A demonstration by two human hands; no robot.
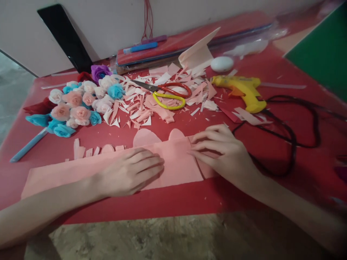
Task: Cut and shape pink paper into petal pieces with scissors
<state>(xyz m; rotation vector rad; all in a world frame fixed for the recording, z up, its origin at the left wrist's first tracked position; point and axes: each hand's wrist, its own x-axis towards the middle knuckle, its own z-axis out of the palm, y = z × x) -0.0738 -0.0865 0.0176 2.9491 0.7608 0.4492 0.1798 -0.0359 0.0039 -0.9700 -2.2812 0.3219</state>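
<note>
Pressing down on a long pink paper strip (179,166), both hands lie flat and grip nothing: the left hand (130,173) rests palm down on the strip with its fingers held together and pointing toward the right hand, while the right hand (219,151) has its fingers stretched out, the tips touching the strip's end where a fold or edge runs. The strip lies across a red table cover (162,202), reaching from under the right fingertips, beneath the left hand and on along the left forearm. Just beyond the gap between the hands, rounded pink petal shapes (146,137) poke out from behind the strip's far edge. Farther past them lies a heap of pink paper scraps (146,112), with scissors (165,94) that have red and yellow handles on top. Beyond the right hand is a yellow glue gun (244,92), and its black cord (292,141) loops just beside that wrist. Well beyond the left hand sits a cluster of paper flowers (78,101) in pink, white, blue and purple, with a blue pen (28,144) to their outer side
</note>
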